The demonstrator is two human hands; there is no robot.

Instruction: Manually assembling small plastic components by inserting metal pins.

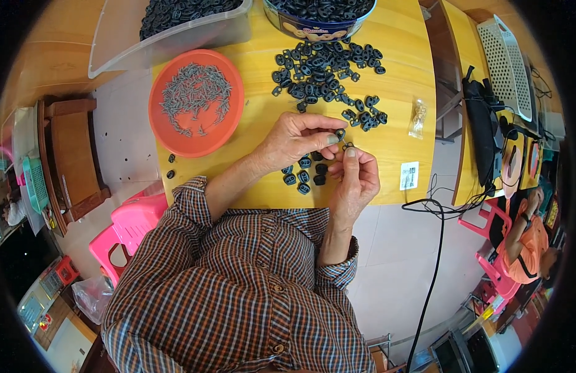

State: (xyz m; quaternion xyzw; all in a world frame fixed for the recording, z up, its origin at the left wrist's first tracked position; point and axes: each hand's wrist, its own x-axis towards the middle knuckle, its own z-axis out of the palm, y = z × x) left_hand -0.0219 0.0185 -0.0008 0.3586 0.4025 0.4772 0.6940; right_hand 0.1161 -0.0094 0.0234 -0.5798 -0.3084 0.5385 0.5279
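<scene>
Above the front of the yellow table, my left hand [293, 140] pinches a small black cord-lock part [340, 134] between thumb and fingers. Just below and to its right, my right hand [357, 180] pinches another small black cord-lock part [348, 146]. The two parts are close together; whether they touch, or a spring sits between them, I cannot tell. Under my hands lies a small group of black cord locks [303, 177]. A larger scatter of black cord-lock parts [325, 71] spreads beyond my fingers.
At the left, an orange-red plate [158, 133] holds many small grey springs [195, 93]. Behind stand a clear plastic bin [201, 38] and a round tin [322, 30], both full of black parts. A small packet [418, 118] and a white label [409, 176] lie to the right, near a black cable [434, 273].
</scene>
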